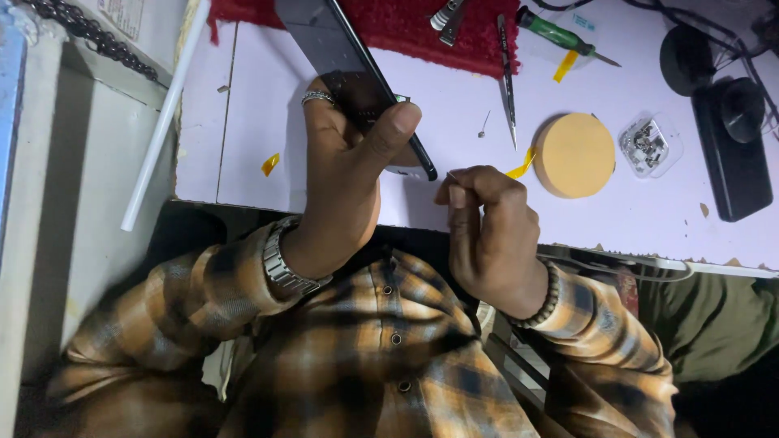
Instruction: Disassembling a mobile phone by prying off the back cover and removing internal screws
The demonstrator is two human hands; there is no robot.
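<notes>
Holding the dark phone clamped in the left hand, long axis pointing away; right hand fingers pinch a thin tool just beside its lower corner.

Phone: we see black.
Shirt: orange-and-dark plaid.
Round pad: tan.
Screwdriver: green handle.
Cloth: red.

A dark, blank smartphone screen tilted above the bench's left; a small clear plastic packet lay right.
</notes>
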